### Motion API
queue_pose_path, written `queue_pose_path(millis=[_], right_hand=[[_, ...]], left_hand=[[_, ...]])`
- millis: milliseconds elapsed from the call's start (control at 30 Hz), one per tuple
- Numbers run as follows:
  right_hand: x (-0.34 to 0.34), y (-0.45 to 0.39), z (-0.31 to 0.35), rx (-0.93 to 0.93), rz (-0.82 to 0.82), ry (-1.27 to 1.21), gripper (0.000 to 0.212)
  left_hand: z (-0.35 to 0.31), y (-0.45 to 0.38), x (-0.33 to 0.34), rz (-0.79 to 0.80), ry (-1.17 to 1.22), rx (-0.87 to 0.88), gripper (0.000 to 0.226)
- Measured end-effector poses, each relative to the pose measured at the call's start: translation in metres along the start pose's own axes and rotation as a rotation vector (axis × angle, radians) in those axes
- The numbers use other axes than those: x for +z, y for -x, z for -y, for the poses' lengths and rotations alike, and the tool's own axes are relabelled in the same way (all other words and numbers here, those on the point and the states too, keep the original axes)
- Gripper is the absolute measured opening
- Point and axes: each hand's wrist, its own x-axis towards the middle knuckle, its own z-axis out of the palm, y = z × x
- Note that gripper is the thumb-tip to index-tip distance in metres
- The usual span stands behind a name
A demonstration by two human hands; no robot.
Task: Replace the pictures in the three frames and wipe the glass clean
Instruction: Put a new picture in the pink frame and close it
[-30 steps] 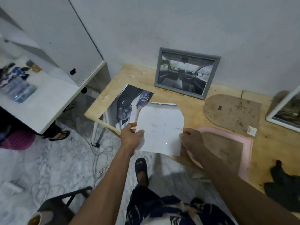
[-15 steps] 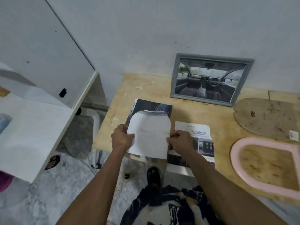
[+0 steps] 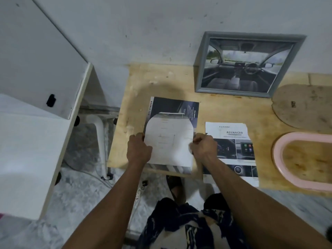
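Hands: our left hand (image 3: 139,150) and right hand (image 3: 204,147) each pinch a side edge of the cut sheet (image 3: 168,141), fingers curled round it, thumbs hidden underneath or behind
Cut sheet: white back facing us, arched at the top and straight at the bottom, held over the dark brochure page (image 3: 174,106) near the front edge of the wooden table (image 3: 136,83); we cannot tell whether it touches the page or hangs just above it
Shape match: the arch echoes the pink frame (image 3: 280,146) at the right, which lies face down with no backing in it, and the arched backing board (image 3: 305,106) resting apart from it, farther back
Other pictures: a second printed page (image 3: 231,141) headed ADVANCED lies just beside our right hand; the grey frame (image 3: 249,65) leans on the wall with a car interior picture already in it
Step in hand: we judge that the sheet is being used as a template, lined up on the brochure page to pick out the part to cut
How to do it well: we should square the straight bottom edge with the page, centre the arch over the image we want, then press the sheet flat so it cannot slip while we trace
Care: we should grip lightly at the edges to avoid creasing thin paper
Left to do: the pink frame needs its picture, backing and a wipe of the glass
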Motion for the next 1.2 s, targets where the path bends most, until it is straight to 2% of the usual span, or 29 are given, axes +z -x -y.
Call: queue_pose_path(millis=[133,267,367,467,567,667,733,867,1000,1200], right_hand=[[-0.002,0.001,-0.003,0.0,-0.051,-0.05,0.014],[-0.025,0.002,-0.02,0.026,-0.139,-0.062,0.007],[-0.055,0.001,-0.05,0.054,-0.261,-0.014,0.028],[-0.087,0.007,-0.084,0.159,-0.339,0.059,0.039],[-0.106,0.012,-0.113,0.274,-0.297,0.045,0.05],[-0.112,0.011,-0.127,0.294,-0.241,-0.008,0.051],[-0.112,0.008,-0.13,0.28,-0.213,-0.022,0.051],[-0.112,0.0,-0.129,0.287,-0.184,-0.06,0.049],[-0.115,-0.014,-0.128,0.291,-0.173,-0.141,0.049],[-0.122,-0.024,-0.128,0.298,-0.145,-0.133,0.04]], left_hand=[[-0.003,0.0,0.0,-0.034,-0.075,0.026,0.065],[-0.024,0.011,0.012,-0.07,0.038,0.102,0.058],[-0.054,0.031,0.031,-0.009,0.088,0.201,0.046],[-0.087,0.06,0.06,0.117,0.044,0.262,0.04],[-0.114,0.088,0.086,0.232,0.037,0.246,0.038],[-0.129,0.105,0.105,0.26,0.052,0.23,0.031],[-0.139,0.112,0.109,0.251,0.084,0.211,0.028],[-0.15,0.107,0.113,0.218,0.12,0.159,0.04],[-0.158,0.093,0.117,0.196,0.123,0.089,0.037],[-0.174,0.09,0.122,0.182,0.201,-0.049,0.052]])
